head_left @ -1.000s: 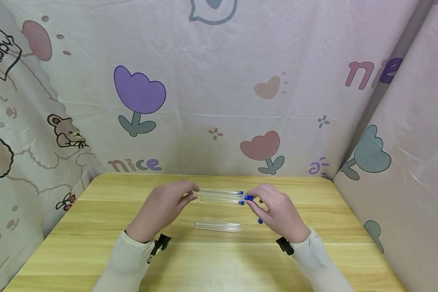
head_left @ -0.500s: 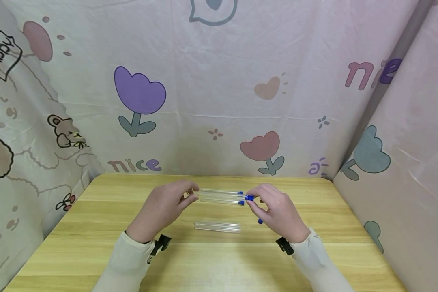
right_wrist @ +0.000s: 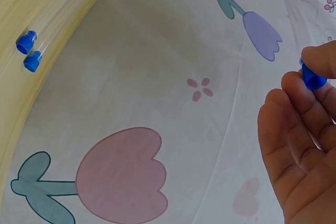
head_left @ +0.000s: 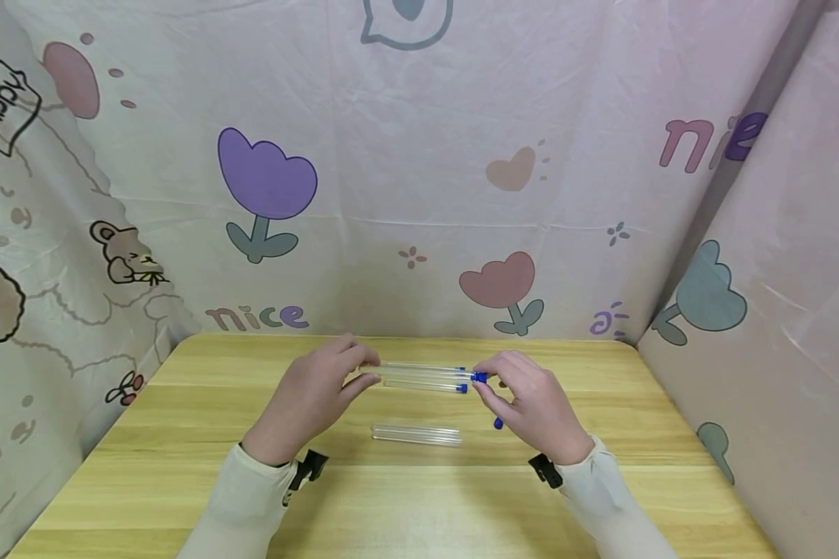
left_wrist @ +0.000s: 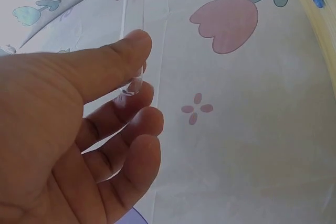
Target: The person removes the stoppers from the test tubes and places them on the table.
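Observation:
Between the two hands a clear test tube (head_left: 422, 373) is held level above the table. My left hand (head_left: 315, 400) pinches its rounded end with thumb and index finger; in the left wrist view that tube end (left_wrist: 131, 85) shows past the thumb, the other fingers loosely bent. My right hand (head_left: 527, 400) pinches a blue cap (right_wrist: 314, 77) at the tube's other end, and tube and cap meet there. How far the cap sits on the tube cannot be told. Two blue-capped tubes (head_left: 426, 385) lie on the table just behind and below.
Uncapped clear tubes (head_left: 416, 435) lie side by side on the wooden table (head_left: 419, 512), nearer the person. A loose blue cap (head_left: 499, 423) is beside the right hand. A printed cloth (head_left: 391, 194) hangs at the back and sides.
The cap and tube end have come together at the right hand's fingertips. The left hand's fingers have shifted slightly on the tube, index knuckles now higher. The tubes on the table stay put.

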### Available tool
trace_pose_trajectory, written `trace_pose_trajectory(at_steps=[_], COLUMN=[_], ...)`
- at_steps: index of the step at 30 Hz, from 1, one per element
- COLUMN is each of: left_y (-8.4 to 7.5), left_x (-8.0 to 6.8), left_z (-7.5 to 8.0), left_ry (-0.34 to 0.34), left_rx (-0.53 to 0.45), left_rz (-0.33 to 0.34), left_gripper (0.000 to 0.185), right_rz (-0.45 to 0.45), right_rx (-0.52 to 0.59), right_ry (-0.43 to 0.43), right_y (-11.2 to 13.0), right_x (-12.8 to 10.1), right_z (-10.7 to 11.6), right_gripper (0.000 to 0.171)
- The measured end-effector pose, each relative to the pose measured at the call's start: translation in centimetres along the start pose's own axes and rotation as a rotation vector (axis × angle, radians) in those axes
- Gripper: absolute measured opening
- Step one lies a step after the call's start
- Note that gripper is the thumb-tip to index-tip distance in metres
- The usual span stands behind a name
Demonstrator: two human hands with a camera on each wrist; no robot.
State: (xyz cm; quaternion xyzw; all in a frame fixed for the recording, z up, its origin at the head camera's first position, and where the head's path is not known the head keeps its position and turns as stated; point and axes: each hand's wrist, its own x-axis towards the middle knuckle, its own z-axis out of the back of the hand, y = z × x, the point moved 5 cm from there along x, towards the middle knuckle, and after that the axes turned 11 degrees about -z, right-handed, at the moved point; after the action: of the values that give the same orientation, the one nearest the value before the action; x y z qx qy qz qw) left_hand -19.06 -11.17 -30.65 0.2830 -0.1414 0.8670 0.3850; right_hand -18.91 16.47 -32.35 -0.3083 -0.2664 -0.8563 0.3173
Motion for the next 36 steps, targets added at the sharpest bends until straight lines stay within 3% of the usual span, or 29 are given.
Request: trace_pose_trajectory(at_steps=[12,19,30,36], left_y=[0.0,0.2,0.7,1.0], left_x=[0.0,0.0,-0.3,-0.2], left_z=[-0.1,-0.1,-0.8,-2.2], left_ry=[-0.038,-0.038,0.021,0.107], left_rx=[-0.001,-0.01,-0.028,-0.056], left_rz=[-0.041,-0.03,0.02,0.055], left_gripper=[0.015,0.014,0.011,0.01], right_rz=[-0.01,-0.024,-0.081,-0.101], right_rx=[0.005,-0.008,-0.032,-0.051], right_ry=[0.0,-0.013,-0.019,-0.025], right_y=[-0.2,-0.3,-0.8,-0.9], right_x=[0.0,0.0,-0.2,-0.1], right_z=[0.0,0.3,0.3,0.4], right_gripper=[0.009,0.011,0.017,0.019])
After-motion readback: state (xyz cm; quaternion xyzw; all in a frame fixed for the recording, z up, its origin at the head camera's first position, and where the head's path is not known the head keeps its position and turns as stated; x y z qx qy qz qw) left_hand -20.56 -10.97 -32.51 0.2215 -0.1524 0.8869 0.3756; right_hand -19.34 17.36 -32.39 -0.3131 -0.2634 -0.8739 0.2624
